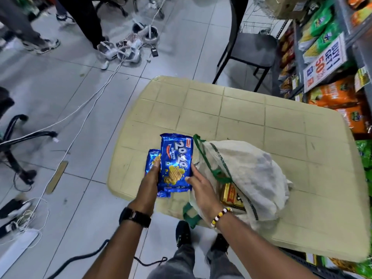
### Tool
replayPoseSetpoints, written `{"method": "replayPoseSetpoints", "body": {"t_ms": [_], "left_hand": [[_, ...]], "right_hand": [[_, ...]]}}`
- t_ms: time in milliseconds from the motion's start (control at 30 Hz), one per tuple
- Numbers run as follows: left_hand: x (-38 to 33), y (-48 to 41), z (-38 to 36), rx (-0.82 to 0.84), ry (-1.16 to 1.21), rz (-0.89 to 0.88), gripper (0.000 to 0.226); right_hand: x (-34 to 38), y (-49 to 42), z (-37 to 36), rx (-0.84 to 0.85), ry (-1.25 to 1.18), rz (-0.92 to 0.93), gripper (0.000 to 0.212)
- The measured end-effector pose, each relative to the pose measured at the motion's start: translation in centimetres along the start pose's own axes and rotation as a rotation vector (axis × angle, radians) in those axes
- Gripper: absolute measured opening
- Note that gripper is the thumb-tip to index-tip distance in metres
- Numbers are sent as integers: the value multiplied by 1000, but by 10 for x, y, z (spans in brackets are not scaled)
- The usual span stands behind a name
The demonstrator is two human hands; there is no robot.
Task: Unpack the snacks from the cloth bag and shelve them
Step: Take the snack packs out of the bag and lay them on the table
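Beige plastic table (251, 121), grey tiled floor (66, 81), stocked shelves (326, 63)

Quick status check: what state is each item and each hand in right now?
Cloth bag: on the table, mouth open.
Blue biscuit packs: out of the bag, stacked, held over the table edge.
Gold pack: inside the bag mouth.
Left hand: gripping the packs.
Right hand: steadying the packs.
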State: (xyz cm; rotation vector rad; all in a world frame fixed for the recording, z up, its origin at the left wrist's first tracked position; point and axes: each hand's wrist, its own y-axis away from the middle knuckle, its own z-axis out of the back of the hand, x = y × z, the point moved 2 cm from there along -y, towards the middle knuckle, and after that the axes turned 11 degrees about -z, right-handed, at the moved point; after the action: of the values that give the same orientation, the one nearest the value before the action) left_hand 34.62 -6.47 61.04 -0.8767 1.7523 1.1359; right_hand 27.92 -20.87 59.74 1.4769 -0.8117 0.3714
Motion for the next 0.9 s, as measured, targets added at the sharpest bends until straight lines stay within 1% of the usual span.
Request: {"method": "replayPoseSetpoints", "body": {"t_ms": [167, 267, 333, 400, 500, 633, 767, 900], "left_hand": [[-15, -61, 9, 1, -1, -20, 43], [-18, -108, 15, -13, -42, -23, 43], [-15, -138, 19, -9, -57, -14, 44], [-11, -166, 26, -24, -85, -1, 47], [-1, -199, 39, -61, -142, 15, 48], [14, -234, 57, -96, -144, 45, 49], [30, -254, 73, -78, -184, 78, 48], [37, -253, 82, -35, -276, 110, 56]], "right_hand": [[52, -51, -8, -36, 51, 65, 49], [81, -84, -7, -72, 151, 102, 42], [97, -107, -6, -102, 191, 118, 40], [107, -133, -7, -129, 234, 120, 42], [113, -165, -13, -141, 280, 96, 46], [112, -204, -20, -136, 283, 74, 44], [105, -234, -28, -116, 331, 33, 46], [97, -237, -23, -90, 432, 5, 44]]}}
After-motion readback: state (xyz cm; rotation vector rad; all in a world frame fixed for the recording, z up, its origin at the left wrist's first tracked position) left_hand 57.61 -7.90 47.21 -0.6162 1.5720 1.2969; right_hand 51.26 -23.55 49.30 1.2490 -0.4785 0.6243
